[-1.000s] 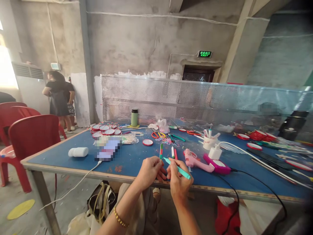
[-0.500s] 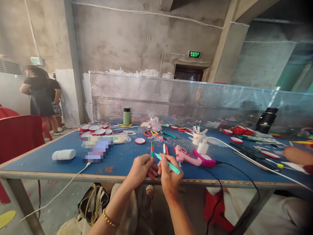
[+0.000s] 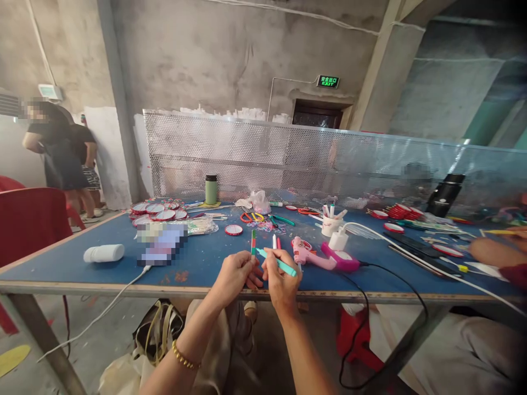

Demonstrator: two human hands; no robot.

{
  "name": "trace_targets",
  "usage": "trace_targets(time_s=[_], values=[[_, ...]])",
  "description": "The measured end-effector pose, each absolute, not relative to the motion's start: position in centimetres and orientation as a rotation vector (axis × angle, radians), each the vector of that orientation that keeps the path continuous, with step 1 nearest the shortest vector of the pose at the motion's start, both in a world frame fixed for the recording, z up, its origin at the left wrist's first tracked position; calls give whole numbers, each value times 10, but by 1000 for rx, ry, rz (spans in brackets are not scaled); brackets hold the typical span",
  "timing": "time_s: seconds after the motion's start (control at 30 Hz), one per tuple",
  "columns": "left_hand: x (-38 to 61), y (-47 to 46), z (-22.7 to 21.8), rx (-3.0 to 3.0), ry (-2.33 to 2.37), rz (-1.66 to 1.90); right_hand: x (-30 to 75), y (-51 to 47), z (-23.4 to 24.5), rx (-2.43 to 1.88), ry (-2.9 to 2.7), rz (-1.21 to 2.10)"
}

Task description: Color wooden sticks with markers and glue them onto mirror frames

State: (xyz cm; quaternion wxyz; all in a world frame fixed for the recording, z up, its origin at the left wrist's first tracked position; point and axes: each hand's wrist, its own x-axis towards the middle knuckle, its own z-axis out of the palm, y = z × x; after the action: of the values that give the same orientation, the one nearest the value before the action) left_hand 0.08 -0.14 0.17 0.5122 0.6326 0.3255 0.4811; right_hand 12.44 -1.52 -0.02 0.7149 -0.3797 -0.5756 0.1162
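My left hand [image 3: 235, 275] is closed round a thin stick [image 3: 253, 244] painted green, white and red, held upright at the near edge of the blue table [image 3: 123, 269]. My right hand [image 3: 280, 282] grips a teal marker pen [image 3: 276, 262], its tip pointing left against the stick. Both hands meet just above the table edge. Two more pens [image 3: 276, 242] lie on the table right behind them.
A pink glue gun [image 3: 305, 254] and a pink device [image 3: 342, 258] with a black cable lie to the right. A white bottle [image 3: 104, 253], round red-rimmed discs [image 3: 155, 209], a green flask [image 3: 211, 190] and scissors [image 3: 250, 217] lie further off. Another person's arm [image 3: 492, 253] rests at right. People stand at far left.
The view has swung to the right and slightly up, so another person's arm now shows at the right. My hands keep the same grip on stick and pen.
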Motion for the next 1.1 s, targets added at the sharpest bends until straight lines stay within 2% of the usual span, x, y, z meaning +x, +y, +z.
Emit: trace_targets(time_s=[1.1], values=[[1,-4,4,1554,790,1185,127,-18,-4,-899,-1393,71]])
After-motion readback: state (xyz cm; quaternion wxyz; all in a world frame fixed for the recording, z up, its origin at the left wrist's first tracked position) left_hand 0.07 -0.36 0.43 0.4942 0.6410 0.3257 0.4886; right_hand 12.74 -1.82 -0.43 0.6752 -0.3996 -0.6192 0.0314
